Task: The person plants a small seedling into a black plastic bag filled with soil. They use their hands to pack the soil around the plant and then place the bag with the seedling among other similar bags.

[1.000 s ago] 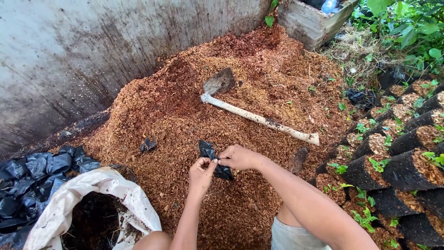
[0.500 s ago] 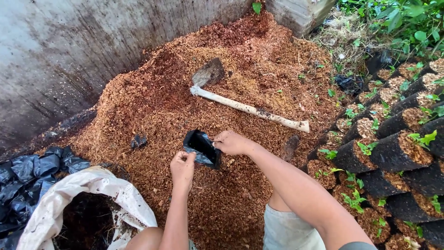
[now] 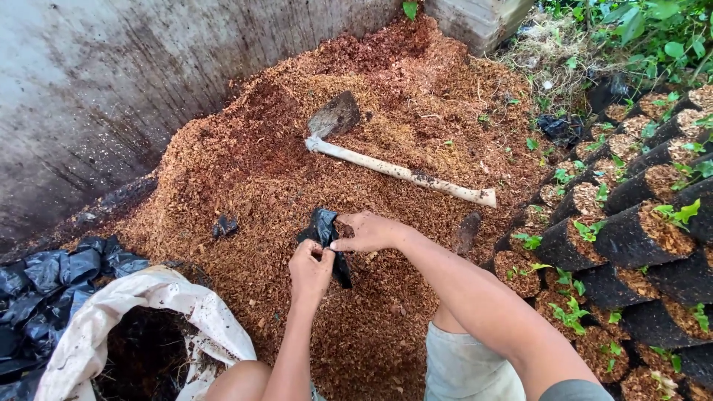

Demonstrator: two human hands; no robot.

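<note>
Both hands meet over a heap of reddish-brown husk mulch (image 3: 356, 171). My left hand (image 3: 310, 269) and my right hand (image 3: 369, 231) pinch a small black plastic nursery bag (image 3: 324, 229) between their fingertips; the bag is crumpled and its mouth looks closed. Just beyond it a hoe (image 3: 386, 160) with a pale wooden handle and a dark blade lies flat on the heap.
A white sack (image 3: 111, 327) with dark soil inside stands open at lower left, beside crumpled black plastic (image 3: 44, 278). Rows of filled black nursery bags (image 3: 631, 238), some with seedlings, lie at the right. A stained concrete wall (image 3: 111, 74) rises behind. A loose black scrap (image 3: 223, 225) lies on the mulch.
Half a second ago the bag's mouth was spread open between my hands; now my hands have come together and the bag is squeezed into a crumpled strip.
</note>
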